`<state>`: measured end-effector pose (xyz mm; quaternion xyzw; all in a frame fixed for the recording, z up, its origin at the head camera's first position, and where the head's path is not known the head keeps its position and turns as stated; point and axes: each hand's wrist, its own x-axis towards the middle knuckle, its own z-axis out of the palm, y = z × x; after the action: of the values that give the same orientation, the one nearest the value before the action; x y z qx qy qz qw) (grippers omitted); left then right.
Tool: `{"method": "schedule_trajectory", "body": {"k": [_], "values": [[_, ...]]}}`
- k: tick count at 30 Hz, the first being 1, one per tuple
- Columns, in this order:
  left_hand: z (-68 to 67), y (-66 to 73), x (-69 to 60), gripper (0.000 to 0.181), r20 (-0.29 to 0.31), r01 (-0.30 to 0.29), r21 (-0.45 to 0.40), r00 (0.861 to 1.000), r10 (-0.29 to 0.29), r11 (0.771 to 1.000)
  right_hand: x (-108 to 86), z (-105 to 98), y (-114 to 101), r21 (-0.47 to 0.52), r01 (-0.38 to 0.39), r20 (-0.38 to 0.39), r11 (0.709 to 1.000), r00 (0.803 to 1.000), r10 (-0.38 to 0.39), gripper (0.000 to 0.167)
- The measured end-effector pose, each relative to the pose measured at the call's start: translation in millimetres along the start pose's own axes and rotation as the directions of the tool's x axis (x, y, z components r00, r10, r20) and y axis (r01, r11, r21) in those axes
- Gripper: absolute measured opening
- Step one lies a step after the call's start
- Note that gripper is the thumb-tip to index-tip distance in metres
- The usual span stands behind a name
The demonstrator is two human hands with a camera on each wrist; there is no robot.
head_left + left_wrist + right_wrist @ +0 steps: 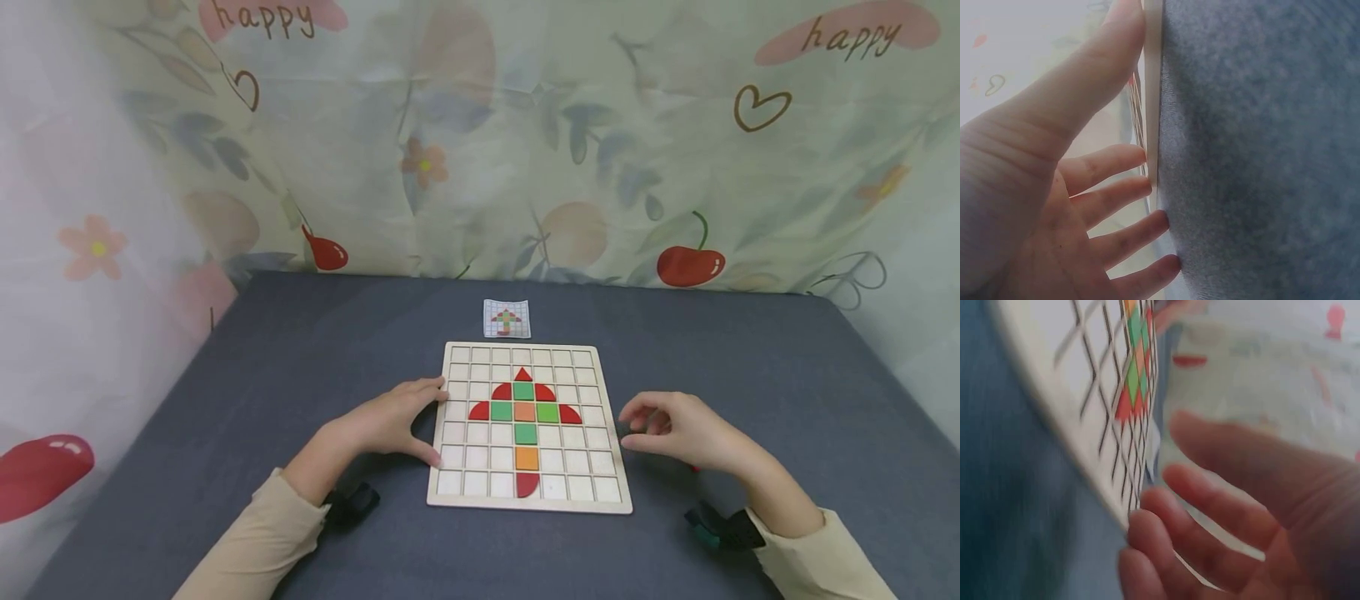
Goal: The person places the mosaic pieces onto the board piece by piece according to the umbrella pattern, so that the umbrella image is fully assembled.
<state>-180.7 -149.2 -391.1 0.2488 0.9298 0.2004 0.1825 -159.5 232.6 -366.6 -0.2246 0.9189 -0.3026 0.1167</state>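
A wooden grid board (465, 492) lies on the dark table. Colored pieces fill some of its cells: a red triangle (522, 375) at the top, red quarter-round pieces (501, 392), green squares (526, 433), an orange square (527, 458) and a salmon square (524, 412). Against the board's left edge rests my left hand (386, 421), thumb and fingers spread, touching the rim. My right hand (678, 429) is just beyond the right edge, its fingers loosely bent with nothing seen between them. In the right wrist view the fingers (1150, 531) appear near the board's rim.
Behind the board lies a small pattern card (507, 319) with a similar colored figure. A bit of something red (695, 468) peeks out below my right hand, mostly hidden. A patterned cloth (480, 167) hangs along the table's far edge.
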Motion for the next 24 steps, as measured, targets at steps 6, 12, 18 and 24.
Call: {"method": "schedule_trajectory", "body": {"k": [6, 12, 18, 24], "values": [[-0.5, -0.1, -0.1, 0.091, -0.006, -0.011, 0.008, 1.0, 0.011, 1.0, -12.0, -19, 34, 0.004, 0.021, 0.115, 1.0, 0.993, -0.021, 0.036], [-0.5, 0.7, -0.6, 0.091, -0.003, -0.011, -0.005, 1.0, 0.011, 1.0, -24.1, -27, 64, 0.066, 0.072, 0.174, 0.995, 0.981, -0.082, 0.038], [-0.6, 1.2, -0.5, 0.091, 0.004, -0.002, -0.005, 1.0, 0.002, 1.0, -29.1, -28, 77, 0.098, 0.141, 0.18, 0.985, 0.971, -0.157, 0.03], [-1.1, 2.0, -0.3, 0.092, 0.009, 0.005, -0.002, 1.0, -0.005, 1.0, -28.4, -27, 78, 0.068, 0.092, 0.178, 0.993, 0.979, -0.103, 0.027]]}}
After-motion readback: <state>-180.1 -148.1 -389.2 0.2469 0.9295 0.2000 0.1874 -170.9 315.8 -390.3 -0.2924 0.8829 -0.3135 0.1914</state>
